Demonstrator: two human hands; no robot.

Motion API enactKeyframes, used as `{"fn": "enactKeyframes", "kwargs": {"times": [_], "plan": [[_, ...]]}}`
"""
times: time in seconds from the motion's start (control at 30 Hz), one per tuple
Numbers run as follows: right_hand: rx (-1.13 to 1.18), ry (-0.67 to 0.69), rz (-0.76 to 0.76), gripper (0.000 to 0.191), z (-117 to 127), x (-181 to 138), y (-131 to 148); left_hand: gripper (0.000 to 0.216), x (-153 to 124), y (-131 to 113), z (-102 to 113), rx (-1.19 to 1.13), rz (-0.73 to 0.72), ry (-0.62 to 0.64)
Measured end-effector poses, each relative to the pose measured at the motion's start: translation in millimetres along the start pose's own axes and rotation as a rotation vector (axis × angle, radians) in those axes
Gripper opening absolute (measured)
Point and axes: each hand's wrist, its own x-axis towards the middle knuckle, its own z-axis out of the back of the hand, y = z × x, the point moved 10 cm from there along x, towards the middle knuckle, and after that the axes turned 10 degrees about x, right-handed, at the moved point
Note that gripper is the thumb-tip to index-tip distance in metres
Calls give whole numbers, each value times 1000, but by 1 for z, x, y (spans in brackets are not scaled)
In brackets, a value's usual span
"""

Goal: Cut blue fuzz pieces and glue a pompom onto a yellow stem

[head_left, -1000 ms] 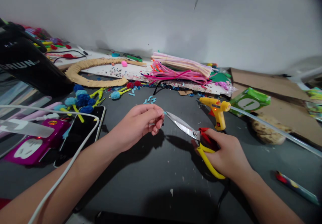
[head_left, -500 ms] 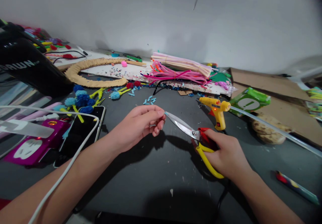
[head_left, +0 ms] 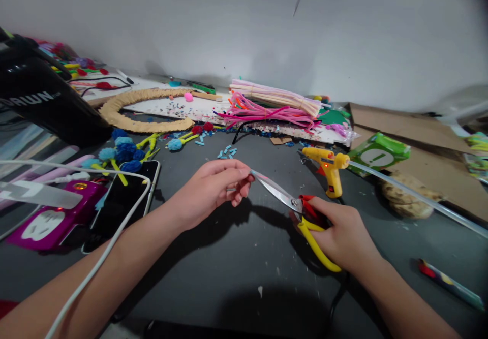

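Observation:
In the head view, my right hand is wrapped round the scissors, which have one red and one yellow handle. Their blades look closed or nearly so and point up and left. My left hand pinches a tiny light-blue piece between thumb and forefinger, right at the scissor tips. The fingers hide most of that piece. Just beyond my left hand, several small light-blue strips lie scattered on the dark table.
A yellow glue gun with a long clear stick stands at right, near a green packet. Pink and cream pipe cleaners are piled at the back. On the left are blue pom-pom flowers, a phone and a purple device.
Almost nothing has moved. The scissors and my right hand have shifted very slightly, and the blade tips stay at my left fingertips.

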Motion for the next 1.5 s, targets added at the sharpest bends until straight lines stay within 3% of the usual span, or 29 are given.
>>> {"fn": "enactKeyframes", "kwargs": {"times": [0.4,0.7,1.5], "plan": [[75,54,-67,18,-7,0,-7,16,-1,-4,1,34,-38,-23],[42,8,-121,22,-1,-1,-11,16,-3,-10,4,36,-75,-40],[64,35,-91,23,-4,-1,-9,20,-1,-7,0,66,-67,15]]}}
